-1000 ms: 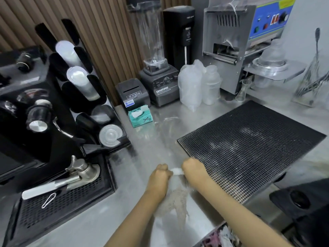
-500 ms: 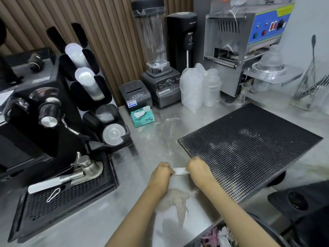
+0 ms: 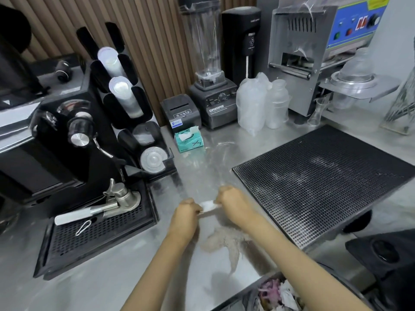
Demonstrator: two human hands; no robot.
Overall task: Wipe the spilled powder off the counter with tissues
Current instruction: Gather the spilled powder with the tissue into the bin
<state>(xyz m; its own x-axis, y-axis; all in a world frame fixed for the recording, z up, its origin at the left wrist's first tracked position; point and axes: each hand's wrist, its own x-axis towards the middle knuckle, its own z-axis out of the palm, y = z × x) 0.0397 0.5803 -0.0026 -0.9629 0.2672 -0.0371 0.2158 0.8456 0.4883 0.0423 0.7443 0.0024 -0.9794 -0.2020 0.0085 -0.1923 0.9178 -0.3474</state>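
Observation:
A pile of beige spilled powder (image 3: 224, 242) lies on the steel counter (image 3: 202, 171), trailing toward the front edge. Just beyond it, my left hand (image 3: 187, 215) and my right hand (image 3: 235, 203) are both curled into fists, each gripping one end of a small white tissue (image 3: 208, 205) stretched between them. The tissue is held a little behind the powder; whether it touches the counter I cannot tell. A teal tissue box (image 3: 189, 140) with a sheet sticking out stands farther back.
A black perforated mat (image 3: 321, 176) dusted with powder lies to the right. An espresso machine and drip tray (image 3: 96, 230) stand left, a cup dispenser (image 3: 125, 104), receipt printer, blender (image 3: 211, 81) and sealing machine behind. A waste bin (image 3: 276, 292) sits below the front edge.
Both hands keep holding the tissue behind the powder and have barely shifted; the pile looks slightly more gathered toward the front edge. The view has moved a little.

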